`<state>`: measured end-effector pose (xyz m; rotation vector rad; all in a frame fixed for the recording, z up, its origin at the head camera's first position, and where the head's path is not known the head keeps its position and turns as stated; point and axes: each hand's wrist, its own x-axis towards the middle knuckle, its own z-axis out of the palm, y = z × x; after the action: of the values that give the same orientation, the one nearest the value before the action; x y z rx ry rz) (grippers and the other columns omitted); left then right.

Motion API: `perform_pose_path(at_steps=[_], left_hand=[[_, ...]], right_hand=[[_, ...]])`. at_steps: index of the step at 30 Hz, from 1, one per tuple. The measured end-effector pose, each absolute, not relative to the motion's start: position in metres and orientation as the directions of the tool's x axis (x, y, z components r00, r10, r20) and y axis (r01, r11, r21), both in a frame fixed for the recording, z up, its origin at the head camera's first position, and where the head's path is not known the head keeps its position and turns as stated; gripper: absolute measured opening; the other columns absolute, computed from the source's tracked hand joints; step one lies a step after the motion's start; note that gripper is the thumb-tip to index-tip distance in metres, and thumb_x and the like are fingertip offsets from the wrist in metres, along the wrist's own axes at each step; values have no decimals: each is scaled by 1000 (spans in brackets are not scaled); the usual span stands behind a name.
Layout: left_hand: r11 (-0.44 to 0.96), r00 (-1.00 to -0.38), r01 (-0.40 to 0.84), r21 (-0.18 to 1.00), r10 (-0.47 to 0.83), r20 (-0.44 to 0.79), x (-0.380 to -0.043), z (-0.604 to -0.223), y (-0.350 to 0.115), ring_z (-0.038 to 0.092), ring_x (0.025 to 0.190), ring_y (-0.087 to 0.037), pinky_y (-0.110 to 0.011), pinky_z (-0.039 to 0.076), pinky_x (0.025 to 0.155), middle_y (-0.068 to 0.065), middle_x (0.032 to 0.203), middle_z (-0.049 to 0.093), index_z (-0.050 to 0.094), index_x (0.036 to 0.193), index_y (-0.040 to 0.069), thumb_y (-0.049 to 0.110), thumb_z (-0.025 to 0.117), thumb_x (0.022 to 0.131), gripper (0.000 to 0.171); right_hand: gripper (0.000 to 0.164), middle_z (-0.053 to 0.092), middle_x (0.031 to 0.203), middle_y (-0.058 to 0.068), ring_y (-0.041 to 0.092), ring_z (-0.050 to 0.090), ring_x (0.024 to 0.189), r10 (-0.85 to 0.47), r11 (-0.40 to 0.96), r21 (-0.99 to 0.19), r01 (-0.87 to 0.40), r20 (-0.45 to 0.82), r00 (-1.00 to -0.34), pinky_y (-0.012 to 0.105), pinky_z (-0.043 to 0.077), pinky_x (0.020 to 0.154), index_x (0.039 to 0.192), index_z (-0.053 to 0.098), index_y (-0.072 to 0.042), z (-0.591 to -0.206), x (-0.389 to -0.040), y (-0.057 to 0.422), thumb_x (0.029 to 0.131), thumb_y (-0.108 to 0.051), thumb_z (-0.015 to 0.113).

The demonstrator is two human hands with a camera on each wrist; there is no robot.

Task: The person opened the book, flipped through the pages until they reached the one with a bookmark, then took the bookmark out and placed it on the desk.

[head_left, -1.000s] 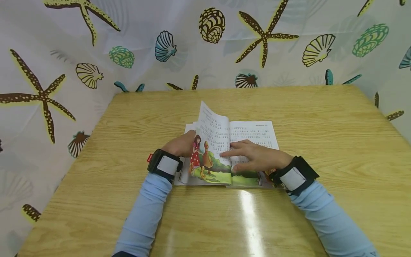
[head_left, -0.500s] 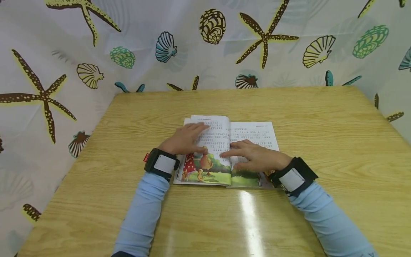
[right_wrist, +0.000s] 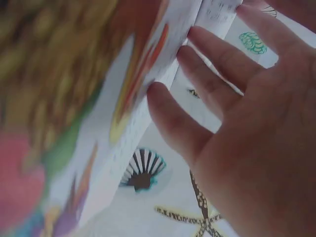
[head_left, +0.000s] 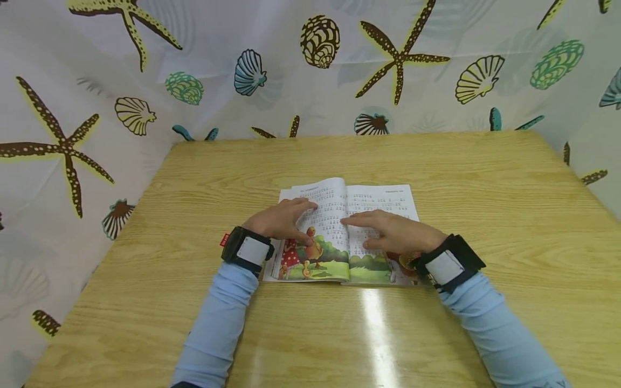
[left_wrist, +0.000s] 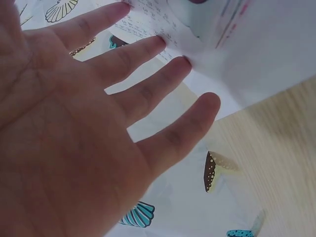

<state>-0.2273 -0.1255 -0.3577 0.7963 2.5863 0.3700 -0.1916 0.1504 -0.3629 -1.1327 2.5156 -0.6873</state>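
Note:
An illustrated book (head_left: 368, 264) lies spread on the wooden table, with text at the top of its pages and a painted garden scene with a duck below. My left hand (head_left: 283, 220) is over the left page, fingers spread and fairly straight. In the left wrist view, the left fingertips (left_wrist: 183, 63) meet the paper. Over the right page is my right hand (head_left: 400, 230), its index finger reaching toward the book's centre fold. The right wrist view shows the right fingertips (right_wrist: 157, 90) at the page surface, fingers extended. Neither hand grips anything.
The wooden table (head_left: 218, 172) extends around the book on all sides. A white cloth (head_left: 281, 32) printed with shells and starfish hangs behind and beside it. Each wrist wears a black strap (head_left: 248, 250) over a light blue sleeve.
The left page, raised upright one second ago, has come down to the left. My left hand moved from behind that page onto it. My right hand shifted slightly right.

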Motion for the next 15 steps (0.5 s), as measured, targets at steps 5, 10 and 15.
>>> perform_pose_path(at_steps=[5, 10, 15], left_hand=[[800, -755, 476, 364, 584, -297, -227, -358, -124, 28, 148, -39, -51, 32, 116, -18, 161, 32, 40, 154, 5, 30, 82, 88, 82], [804, -761, 473, 359, 579, -293, -226, -359, -124, 30, 147, -38, -51, 33, 116, -17, 161, 34, 41, 154, 6, 30, 83, 87, 82], [805, -764, 476, 354, 578, -287, -226, -359, -123, 31, 146, -38, -50, 34, 115, -17, 160, 35, 42, 153, 6, 30, 83, 87, 82]], right_hand=[[48, 42, 153, 26, 54, 36, 138, -601, 772, -357, -526, -141, -787, 70, 39, 101, 141, 59, -3, -361, -195, 170, 95, -11, 69], [54, 39, 155, 26, 60, 30, 137, -451, 875, -292, -386, -203, -869, 86, 26, 94, 144, 56, -4, -362, -204, 192, 94, -18, 70], [56, 36, 154, 30, 63, 33, 133, -412, 887, -313, -340, -200, -889, 79, 33, 97, 144, 53, 2, -363, -211, 210, 94, -15, 69]])
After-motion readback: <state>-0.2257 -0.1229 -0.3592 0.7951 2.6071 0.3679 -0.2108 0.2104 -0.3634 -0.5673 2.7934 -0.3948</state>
